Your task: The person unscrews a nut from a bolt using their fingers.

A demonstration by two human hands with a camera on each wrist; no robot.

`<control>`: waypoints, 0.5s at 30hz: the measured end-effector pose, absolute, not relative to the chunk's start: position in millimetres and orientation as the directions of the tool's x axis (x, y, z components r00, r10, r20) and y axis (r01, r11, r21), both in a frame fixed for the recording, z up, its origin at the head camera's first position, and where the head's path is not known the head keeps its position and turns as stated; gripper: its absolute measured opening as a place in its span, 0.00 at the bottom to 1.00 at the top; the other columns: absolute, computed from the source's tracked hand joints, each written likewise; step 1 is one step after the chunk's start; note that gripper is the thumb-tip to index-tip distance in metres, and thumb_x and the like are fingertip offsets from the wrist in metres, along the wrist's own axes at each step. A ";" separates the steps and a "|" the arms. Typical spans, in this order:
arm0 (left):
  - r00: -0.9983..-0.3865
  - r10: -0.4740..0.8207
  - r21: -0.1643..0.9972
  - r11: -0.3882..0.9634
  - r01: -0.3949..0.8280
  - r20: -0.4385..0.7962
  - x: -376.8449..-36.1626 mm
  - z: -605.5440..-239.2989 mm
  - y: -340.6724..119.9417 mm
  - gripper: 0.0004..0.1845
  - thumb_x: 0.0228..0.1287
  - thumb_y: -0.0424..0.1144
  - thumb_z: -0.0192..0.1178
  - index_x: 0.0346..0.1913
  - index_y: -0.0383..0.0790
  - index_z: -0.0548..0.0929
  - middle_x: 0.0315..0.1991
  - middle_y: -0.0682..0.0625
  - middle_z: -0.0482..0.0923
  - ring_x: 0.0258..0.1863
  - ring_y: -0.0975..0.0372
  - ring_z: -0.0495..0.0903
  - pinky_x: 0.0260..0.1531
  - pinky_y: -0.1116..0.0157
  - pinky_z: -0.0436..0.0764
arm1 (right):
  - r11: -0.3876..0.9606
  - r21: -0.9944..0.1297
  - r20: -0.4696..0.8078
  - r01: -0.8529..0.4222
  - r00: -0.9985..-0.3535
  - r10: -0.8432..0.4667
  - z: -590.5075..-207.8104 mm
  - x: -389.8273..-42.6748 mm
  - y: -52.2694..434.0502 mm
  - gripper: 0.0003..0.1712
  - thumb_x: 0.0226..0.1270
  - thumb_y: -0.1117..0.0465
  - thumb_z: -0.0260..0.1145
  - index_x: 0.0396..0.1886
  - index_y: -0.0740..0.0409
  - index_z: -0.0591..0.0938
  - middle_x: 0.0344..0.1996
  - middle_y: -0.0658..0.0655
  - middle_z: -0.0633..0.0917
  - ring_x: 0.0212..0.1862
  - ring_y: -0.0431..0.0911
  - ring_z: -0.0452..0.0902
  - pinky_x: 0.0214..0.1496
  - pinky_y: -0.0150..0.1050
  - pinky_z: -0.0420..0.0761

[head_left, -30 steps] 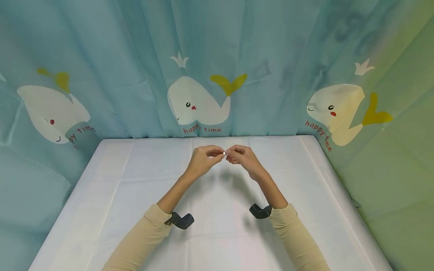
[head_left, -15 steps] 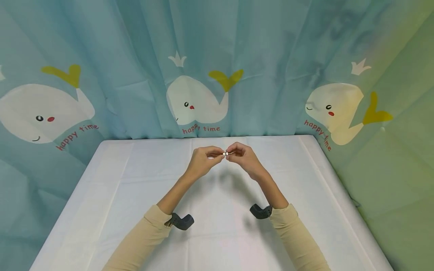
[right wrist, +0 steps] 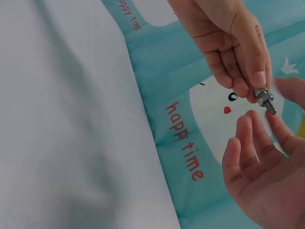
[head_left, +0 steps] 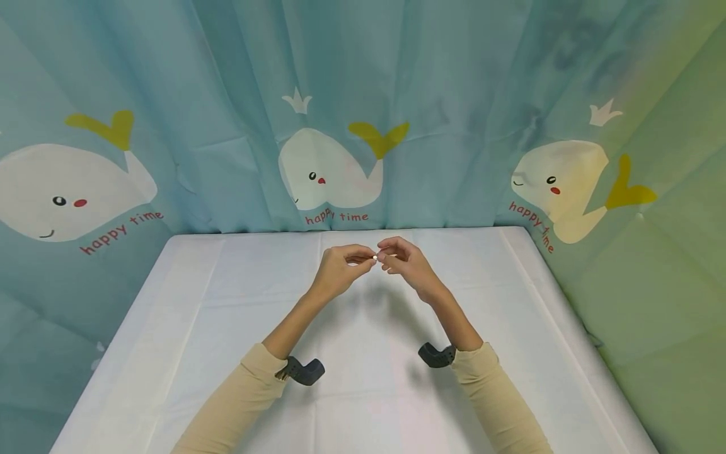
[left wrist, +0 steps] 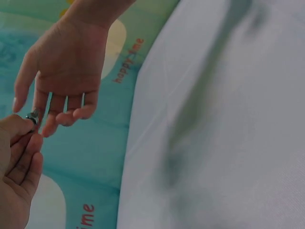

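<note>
A small silver bolt (right wrist: pixel 270 107) carries a hex nut (right wrist: pixel 264 98) partway along its thread. My left hand (head_left: pixel 336 271) pinches the bolt's head end between thumb and fingertips, hiding the head. In the right wrist view the bare threaded tip points away from that hand, toward my right palm. My right hand (head_left: pixel 409 265) is at the bolt's free end, its fingers loosely spread, thumb and index finger on either side of the thread. In the left wrist view the metal fastener shows as a small shiny piece between my left fingertips and right index finger.
Both hands are raised over the far part of a white-covered table (head_left: pixel 363 391). Behind it hangs a blue-green curtain (head_left: pixel 227 126) printed with whales. Dark wrist-worn devices show at each cuff, the left one (head_left: pixel 305 371) and the right one (head_left: pixel 435 354).
My right fingers, close together around the bolt's end a second ago, have loosened and spread, with the index finger lifted. My left hand keeps its pinch in the same place.
</note>
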State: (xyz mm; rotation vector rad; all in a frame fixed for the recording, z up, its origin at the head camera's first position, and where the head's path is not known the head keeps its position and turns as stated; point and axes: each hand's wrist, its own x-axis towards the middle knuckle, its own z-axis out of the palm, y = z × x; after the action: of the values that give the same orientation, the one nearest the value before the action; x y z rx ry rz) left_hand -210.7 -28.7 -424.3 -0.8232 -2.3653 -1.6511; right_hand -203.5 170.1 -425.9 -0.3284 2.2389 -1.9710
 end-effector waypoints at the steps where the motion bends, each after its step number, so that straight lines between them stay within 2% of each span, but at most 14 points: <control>1: -0.840 0.353 0.825 0.247 0.508 0.412 -210.6 -424.2 -28.6 0.06 0.63 0.31 0.69 0.41 0.34 0.89 0.37 0.47 0.88 0.37 0.59 0.87 0.39 0.65 0.85 | 0.132 -0.989 0.025 -0.058 -0.970 -0.243 -425.3 -203.6 169.5 0.18 0.72 0.57 0.64 0.54 0.64 0.79 0.43 0.57 0.83 0.43 0.54 0.80 0.51 0.50 0.81; 4: -0.839 0.356 0.825 0.248 0.509 0.411 -210.4 -424.0 -28.2 0.06 0.63 0.31 0.68 0.41 0.34 0.89 0.37 0.47 0.88 0.37 0.59 0.87 0.39 0.65 0.85 | 0.154 -0.988 -0.008 -0.025 -0.978 -0.210 -424.8 -204.2 167.9 0.17 0.74 0.54 0.62 0.48 0.65 0.82 0.37 0.56 0.85 0.41 0.54 0.79 0.48 0.46 0.82; 6: -0.839 0.359 0.824 0.250 0.508 0.408 -210.3 -424.0 -27.9 0.06 0.63 0.31 0.68 0.41 0.34 0.89 0.37 0.47 0.88 0.37 0.59 0.87 0.39 0.65 0.85 | 0.153 -0.988 -0.010 -0.022 -0.979 -0.202 -424.9 -204.3 167.2 0.15 0.74 0.55 0.62 0.44 0.66 0.82 0.34 0.56 0.85 0.40 0.53 0.80 0.46 0.43 0.82; 8: -0.837 0.361 0.821 0.253 0.512 0.411 -210.2 -424.1 -28.0 0.06 0.64 0.31 0.68 0.41 0.34 0.89 0.37 0.47 0.88 0.37 0.59 0.87 0.40 0.65 0.85 | 0.137 -0.990 0.001 -0.030 -0.979 -0.204 -425.8 -204.3 167.1 0.13 0.73 0.58 0.63 0.42 0.66 0.83 0.33 0.56 0.85 0.39 0.51 0.80 0.47 0.44 0.82; 9: -0.836 0.362 0.820 0.253 0.513 0.412 -210.3 -424.2 -28.0 0.05 0.64 0.31 0.68 0.41 0.34 0.89 0.37 0.47 0.88 0.37 0.59 0.87 0.40 0.65 0.85 | 0.128 -0.991 0.010 -0.037 -0.978 -0.209 -426.4 -204.2 167.3 0.12 0.73 0.59 0.63 0.42 0.66 0.83 0.33 0.56 0.85 0.39 0.50 0.80 0.49 0.47 0.82; 15: -0.833 0.366 0.818 0.250 0.517 0.415 -209.7 -424.5 -28.8 0.06 0.64 0.31 0.68 0.41 0.34 0.89 0.37 0.47 0.88 0.37 0.59 0.87 0.40 0.65 0.85 | 0.088 -0.993 0.058 -0.082 -0.967 -0.249 -427.8 -202.8 169.7 0.10 0.68 0.65 0.64 0.45 0.67 0.81 0.38 0.57 0.84 0.42 0.49 0.80 0.52 0.44 0.82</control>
State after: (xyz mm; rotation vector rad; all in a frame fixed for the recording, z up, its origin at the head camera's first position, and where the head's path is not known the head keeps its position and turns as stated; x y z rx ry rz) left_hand -209.7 -28.8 -424.5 -0.8438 -2.3705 -1.6379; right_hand -202.8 169.7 -427.8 -0.3395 2.2206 -2.0128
